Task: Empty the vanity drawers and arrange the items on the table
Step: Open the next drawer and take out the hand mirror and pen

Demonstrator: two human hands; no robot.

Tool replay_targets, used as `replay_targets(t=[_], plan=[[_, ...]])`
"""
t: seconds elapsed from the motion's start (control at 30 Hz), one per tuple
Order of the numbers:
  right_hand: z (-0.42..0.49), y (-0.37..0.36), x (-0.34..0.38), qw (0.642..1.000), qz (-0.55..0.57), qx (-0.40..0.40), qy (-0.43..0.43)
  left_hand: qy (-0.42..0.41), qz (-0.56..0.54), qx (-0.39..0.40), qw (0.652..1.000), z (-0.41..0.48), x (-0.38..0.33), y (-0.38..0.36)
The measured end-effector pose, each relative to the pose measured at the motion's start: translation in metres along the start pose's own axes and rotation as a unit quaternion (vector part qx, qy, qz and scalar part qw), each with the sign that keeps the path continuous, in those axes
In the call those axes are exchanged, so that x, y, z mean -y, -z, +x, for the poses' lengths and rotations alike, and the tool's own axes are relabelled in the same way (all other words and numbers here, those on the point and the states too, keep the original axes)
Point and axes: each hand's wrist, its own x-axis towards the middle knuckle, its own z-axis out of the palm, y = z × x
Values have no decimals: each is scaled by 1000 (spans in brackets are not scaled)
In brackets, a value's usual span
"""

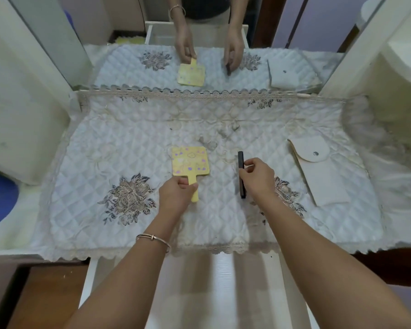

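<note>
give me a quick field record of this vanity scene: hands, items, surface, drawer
left hand: grip on the handle of the yellow hand mirror
right hand: grip on the black comb
pouch: cream, snap flap shut, lying right of the comb
surface: quilted floral cloth over the table
drawer: pulled open below, visible part bare
back: wall mirror reflecting the scene

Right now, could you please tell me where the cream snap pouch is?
In the head view, the cream snap pouch lies flat on the quilted cloth at the table's right side, untouched, right of the right hand holding the black stick.
</note>
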Motion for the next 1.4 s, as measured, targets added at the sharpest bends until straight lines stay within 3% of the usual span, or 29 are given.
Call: replay_targets(t=[0.33, 0.5, 0.6, 0.73, 0.97, 1.17, 1.4], plan=[[-17, -5, -12, 997, -37, 11, 60, -80, 145, -29, 986, -20, 6, 7], [-84, 9, -35, 994, -33, -10, 106, -132, 164, -17, 977, -61, 25, 30], [-157, 17, -71, 993, -63, 57, 87, -153, 158, 50, 974, -115, 69, 50], [-257, 13, -133, 981, -112, 156, 39, -104, 233, 166, 953, -193, 157, 77], [-359, 19, -193, 962, -212, 167, 44, -91, 310, 205, 924, -271, 239, 118], [-373, 15, -205, 953, -252, 117, 119, -151, 329, 185, 914, -286, 255, 131], [-344, 12, -205, 947, -265, 132, 127, -127, 322, 163, 924, -266, 247, 126]])
